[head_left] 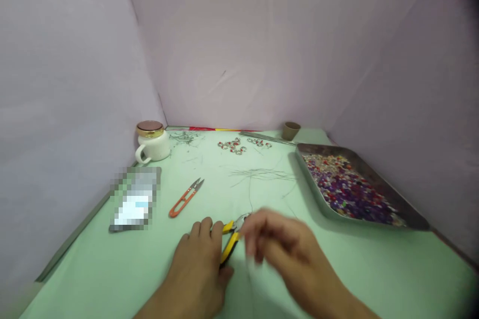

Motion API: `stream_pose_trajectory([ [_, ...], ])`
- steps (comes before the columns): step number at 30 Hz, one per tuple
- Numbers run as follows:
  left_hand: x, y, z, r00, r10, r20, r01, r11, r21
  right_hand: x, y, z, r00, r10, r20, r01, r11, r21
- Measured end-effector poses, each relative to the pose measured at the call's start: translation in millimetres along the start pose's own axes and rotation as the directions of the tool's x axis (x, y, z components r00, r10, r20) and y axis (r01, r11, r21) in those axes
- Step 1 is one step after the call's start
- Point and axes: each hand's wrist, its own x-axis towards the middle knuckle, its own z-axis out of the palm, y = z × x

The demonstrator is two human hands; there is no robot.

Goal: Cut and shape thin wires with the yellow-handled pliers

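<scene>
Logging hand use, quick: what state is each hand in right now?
Left hand: closed over the yellow-and-black-handled pliers.
Right hand: half-curled beside the pliers' jaws, blurred; whether it holds anything cannot be told.

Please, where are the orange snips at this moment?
In the head view, the orange snips lie left of centre on the green surface, right of the pixelated device and just beyond the left hand.
</scene>
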Motion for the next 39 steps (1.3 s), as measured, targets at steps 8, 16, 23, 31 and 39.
stream_pose_trajectory([
  [8, -2.1, 3.5, 1.1, 0.996, 0.041, 0.085, -0.049, 0.995, 0.091, 50.7, 60.9, -53.3, 0.895, 0.101, -0.434, -0.107, 0.994, 0.010],
  [16, 2.2, -0.7, 6.7, 1.000, -0.003, 0.022, 0.004, 0.999, -0.039, 43.4, 71.6, -41.9, 0.927, 0.065, -0.369, -0.037, 0.996, 0.083],
  [23, 4.1, -4.4, 2.0, 1.000, 0.005, -0.012, -0.008, 0.961, -0.276, 30.5, 60.7, -22.6, 0.978, 0.207, 0.001, -0.190, 0.897, 0.398],
  [31, 0.3, 2.1, -5.8, 0.993, -0.029, 0.112, 0.065, 0.942, -0.329, 29.6, 62.7, -24.7, 0.960, 0.273, 0.066, -0.278, 0.883, 0.378],
  [39, -1.6, 4.7, -2.8, 0.998, -0.020, 0.063, 0.032, 0.978, -0.205, 27.4, 59.8, -23.5, 0.967, 0.212, 0.139, -0.253, 0.859, 0.446],
])
